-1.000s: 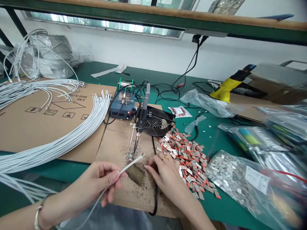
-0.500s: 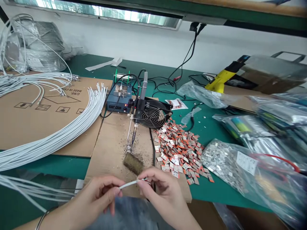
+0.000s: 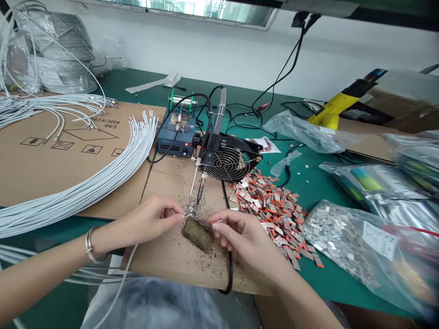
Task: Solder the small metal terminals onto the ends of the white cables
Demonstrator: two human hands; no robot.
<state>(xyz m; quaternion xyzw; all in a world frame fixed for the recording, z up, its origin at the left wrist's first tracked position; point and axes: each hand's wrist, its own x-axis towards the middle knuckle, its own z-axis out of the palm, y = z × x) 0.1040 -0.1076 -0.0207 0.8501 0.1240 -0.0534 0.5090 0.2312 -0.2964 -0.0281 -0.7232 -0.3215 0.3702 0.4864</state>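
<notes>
My left hand (image 3: 161, 219) is closed in a pinch just left of the soldering iron's tip. A white cable (image 3: 126, 269) hangs below that hand and runs down toward my lap; its end at my fingertips is hard to see. My right hand (image 3: 236, 228) is closed at the right edge of a brown sponge block (image 3: 198, 234), and whatever it pinches is too small to name. Between the hands, the soldering iron (image 3: 213, 141) points down in its stand, its tip over a little heap of solder bits (image 3: 190, 210).
Behind stands a blue soldering station (image 3: 174, 141), with a black fan (image 3: 231, 162) beside the iron. Small orange-edged metal parts (image 3: 270, 205) are piled at right, near a clear bag (image 3: 339, 233). White cables (image 3: 113, 178) lie bundled at left on cardboard (image 3: 82, 169).
Both hands have moved forward from the board's front edge to the solder tip and sponge. The white cable piece between them no longer shows there. The view has shifted slightly.
</notes>
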